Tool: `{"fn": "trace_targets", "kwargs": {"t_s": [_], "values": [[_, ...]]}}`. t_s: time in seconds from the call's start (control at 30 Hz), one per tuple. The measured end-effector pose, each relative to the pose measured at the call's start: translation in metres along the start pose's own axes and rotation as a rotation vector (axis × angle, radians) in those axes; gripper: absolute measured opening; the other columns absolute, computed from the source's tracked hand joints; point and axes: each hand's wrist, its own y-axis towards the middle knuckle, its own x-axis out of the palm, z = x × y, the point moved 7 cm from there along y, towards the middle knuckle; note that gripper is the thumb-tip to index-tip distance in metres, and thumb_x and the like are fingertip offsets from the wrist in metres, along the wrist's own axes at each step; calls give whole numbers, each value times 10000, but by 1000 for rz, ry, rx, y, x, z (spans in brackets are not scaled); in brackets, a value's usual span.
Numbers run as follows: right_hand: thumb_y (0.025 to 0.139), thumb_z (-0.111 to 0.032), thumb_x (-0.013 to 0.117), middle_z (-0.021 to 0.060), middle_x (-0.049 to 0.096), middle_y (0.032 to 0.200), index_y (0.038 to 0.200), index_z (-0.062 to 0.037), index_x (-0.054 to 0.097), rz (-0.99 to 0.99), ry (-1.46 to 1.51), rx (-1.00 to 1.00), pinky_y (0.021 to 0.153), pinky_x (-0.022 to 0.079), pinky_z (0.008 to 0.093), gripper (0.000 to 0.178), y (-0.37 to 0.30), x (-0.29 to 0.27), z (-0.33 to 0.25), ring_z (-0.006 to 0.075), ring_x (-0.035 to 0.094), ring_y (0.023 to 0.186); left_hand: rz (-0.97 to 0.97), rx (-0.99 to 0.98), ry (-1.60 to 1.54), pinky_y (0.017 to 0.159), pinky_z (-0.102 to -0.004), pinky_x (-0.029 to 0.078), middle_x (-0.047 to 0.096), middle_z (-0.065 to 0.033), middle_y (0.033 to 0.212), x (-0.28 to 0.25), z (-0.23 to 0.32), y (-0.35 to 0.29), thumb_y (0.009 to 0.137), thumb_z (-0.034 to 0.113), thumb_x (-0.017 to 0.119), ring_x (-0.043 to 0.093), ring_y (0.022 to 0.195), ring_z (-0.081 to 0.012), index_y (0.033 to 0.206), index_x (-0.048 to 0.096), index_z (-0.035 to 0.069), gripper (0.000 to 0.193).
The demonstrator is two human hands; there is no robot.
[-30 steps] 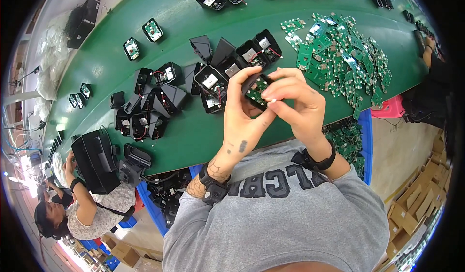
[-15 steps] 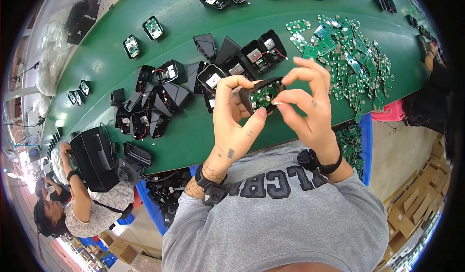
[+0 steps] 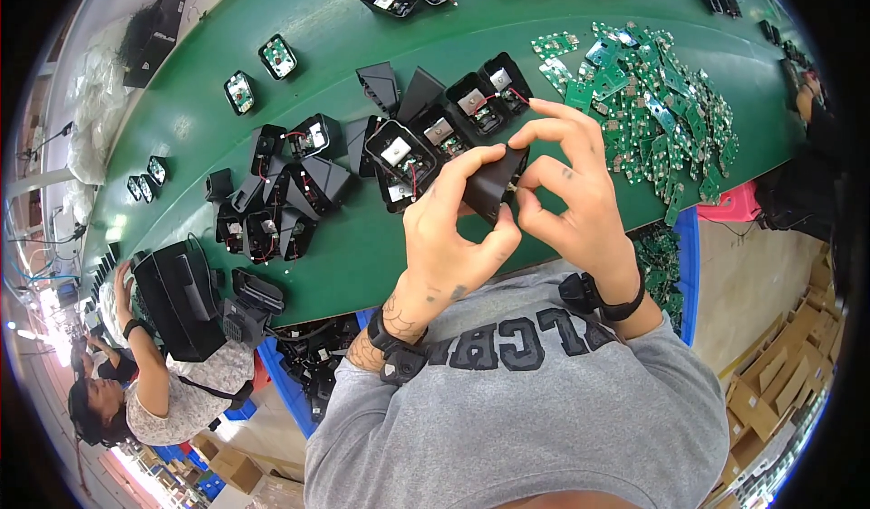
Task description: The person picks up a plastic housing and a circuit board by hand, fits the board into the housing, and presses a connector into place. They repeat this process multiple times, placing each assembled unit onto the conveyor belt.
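My left hand [image 3: 453, 242] grips a black plastic housing [image 3: 492, 183] by its ends, thumb below and forefinger above. The housing is tilted, its plain outer wall toward me, so the green circuit board inside is hidden. Close against its right, open side is my right hand [image 3: 575, 196], thumb and forefinger pinched together on something small that I cannot make out. The other fingers of that hand are raised and bent. Just beyond my hands stand several open black housings [image 3: 399, 151] with white parts and red wires inside.
A heap of green circuit boards [image 3: 652, 101] lies on the green table [image 3: 344, 38] to the right. More black housings [image 3: 281, 187] are clustered at left. A co-worker [image 3: 163, 382] sits at far left by a black case [image 3: 177, 296]. Blue bins [image 3: 689, 273] stand below the table edge.
My left hand has rotated the housing, turning its open side with the circuit board out of view and its outer wall toward me. My right hand has stayed at the open side, fingers pinched.
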Motion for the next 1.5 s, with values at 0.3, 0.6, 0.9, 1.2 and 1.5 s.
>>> {"fn": "trace_targets", "kwargs": {"t_s": [0.3,0.6,0.9,1.2,1.5], "values": [[670,9,708,91,595,1143,760,-28,601,-163,74,64,1000,404,442,145,4,-2,11,339,507,1226,-35,-2,63,812,-299,577,672,-118,1104,0,-1,4,731,-27,659,684,947,-158,1265,553,-15,544],[645,11,769,77,652,1003,768,-37,651,-125,501,379,908,469,351,177,-2,5,36,223,611,1005,-64,-71,-4,706,-295,598,678,-135,1024,0,-5,-1,721,43,678,704,850,-182,1240,574,16,530],[617,-129,795,74,682,1067,891,-145,757,-174,189,-352,942,476,486,277,14,-19,-15,317,610,1086,-337,-553,-704,589,-315,612,693,-193,966,-6,-34,3,822,196,499,722,738,-285,1154,579,-95,449],[677,-52,762,75,651,1073,827,-81,718,-126,66,-204,978,429,481,159,19,-8,-22,337,552,1184,-165,-412,-688,733,-297,595,668,-126,1058,-13,-25,1,851,89,552,691,894,-209,1220,566,-67,401],[672,33,781,89,646,1090,808,-48,726,119,334,337,923,460,362,168,-6,11,22,246,567,1148,111,-9,-140,824,-284,563,682,-103,1044,-17,-3,-1,768,1,683,674,935,-143,1241,572,-34,486]]}}
